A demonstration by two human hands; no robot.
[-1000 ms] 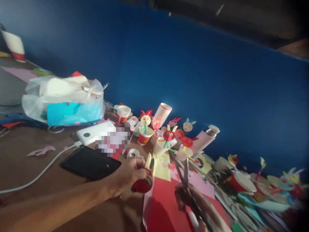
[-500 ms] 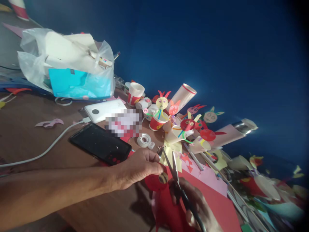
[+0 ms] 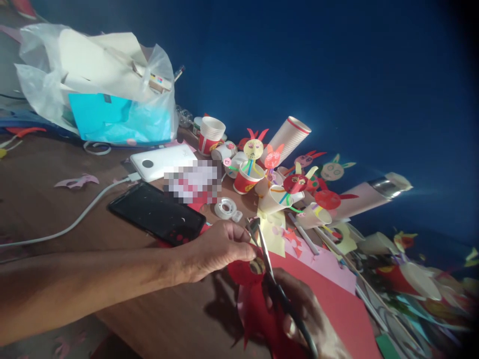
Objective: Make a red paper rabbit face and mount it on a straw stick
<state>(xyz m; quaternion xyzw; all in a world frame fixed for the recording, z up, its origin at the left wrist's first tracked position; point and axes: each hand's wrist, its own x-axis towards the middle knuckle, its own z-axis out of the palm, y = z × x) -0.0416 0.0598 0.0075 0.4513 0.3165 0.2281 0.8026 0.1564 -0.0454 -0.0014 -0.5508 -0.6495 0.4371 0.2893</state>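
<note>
My left hand pinches a round red paper piece with a striped yellowish and dark patch on it. My right hand is closed around the black handles of a pair of scissors. The scissor blades point up and lie close to my left fingertips at the paper's edge. Below the round piece hangs or lies more red paper, and a large red sheet spreads out to the right of it. Just beyond my left hand is a roll of clear tape.
A black phone and a white power bank with a cable lie left. Paper cups with paper faces stand ahead. A plastic bag is at the back left, a pink flask at the right.
The scissor blades, spread apart before, are now nearer together and closer to my left fingertips. The view has shifted slightly.
</note>
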